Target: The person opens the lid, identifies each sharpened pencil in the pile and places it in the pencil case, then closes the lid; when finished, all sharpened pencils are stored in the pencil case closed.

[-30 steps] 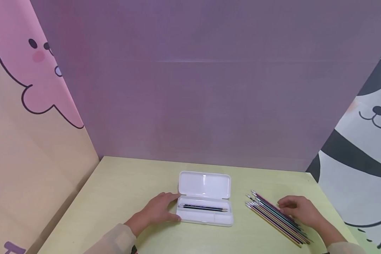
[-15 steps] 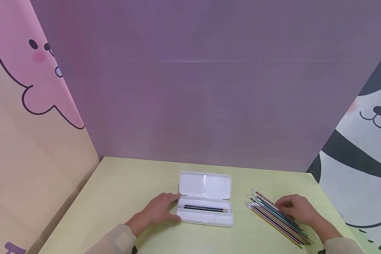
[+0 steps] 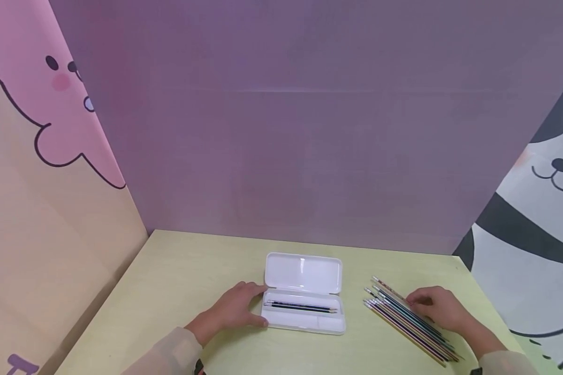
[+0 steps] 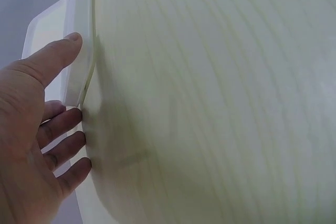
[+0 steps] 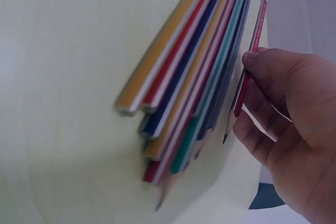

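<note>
Right hand [image 3: 438,309] pinching red pencil [image 5: 242,93], now farther from other pencils [image 5: 181,77]

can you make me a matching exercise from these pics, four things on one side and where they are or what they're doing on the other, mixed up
1. left hand
2. right hand
3. pencil case
4. pencil bundle

A. open, dark pencils inside
B. lying on the table, right of the pencil case
C. touching the pencil case's left end
D. pinching a red pencil

Pairs: 1-C, 2-D, 3-A, 4-B
</note>
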Action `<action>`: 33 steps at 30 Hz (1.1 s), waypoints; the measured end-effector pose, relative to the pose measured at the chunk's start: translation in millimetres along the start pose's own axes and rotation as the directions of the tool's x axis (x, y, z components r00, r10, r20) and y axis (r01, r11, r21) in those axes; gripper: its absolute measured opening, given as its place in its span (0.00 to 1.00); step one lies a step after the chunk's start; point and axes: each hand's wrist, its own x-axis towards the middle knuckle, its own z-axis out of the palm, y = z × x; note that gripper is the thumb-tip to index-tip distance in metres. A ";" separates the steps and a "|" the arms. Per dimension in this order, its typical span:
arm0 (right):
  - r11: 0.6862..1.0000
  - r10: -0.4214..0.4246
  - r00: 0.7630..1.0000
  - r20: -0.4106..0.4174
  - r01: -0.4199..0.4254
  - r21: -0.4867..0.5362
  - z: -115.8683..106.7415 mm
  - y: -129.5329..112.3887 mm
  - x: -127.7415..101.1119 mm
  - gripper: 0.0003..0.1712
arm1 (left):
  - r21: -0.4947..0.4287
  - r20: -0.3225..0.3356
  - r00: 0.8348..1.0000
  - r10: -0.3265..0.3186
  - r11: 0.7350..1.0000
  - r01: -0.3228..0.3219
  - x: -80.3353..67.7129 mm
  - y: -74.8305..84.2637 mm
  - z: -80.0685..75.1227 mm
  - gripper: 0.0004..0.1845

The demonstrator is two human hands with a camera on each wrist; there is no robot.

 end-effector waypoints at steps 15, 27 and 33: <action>0.969 -0.227 0.973 -0.052 0.230 0.091 -15.5 -72.8 24.1 0.10 | -0.063 -0.002 0.999 0.042 0.997 -0.042 2.1 -2.8 0.4 0.46; 0.923 -0.349 0.937 -0.006 0.345 0.170 3.2 -149.0 59.6 0.10 | -0.175 -0.047 0.998 0.042 0.983 -0.049 -1.8 -6.4 5.9 0.47; 0.898 -0.389 0.921 0.036 0.370 0.237 27.8 -174.3 74.7 0.09 | -0.175 -0.038 0.999 0.038 0.984 -0.044 0.3 -9.6 8.3 0.47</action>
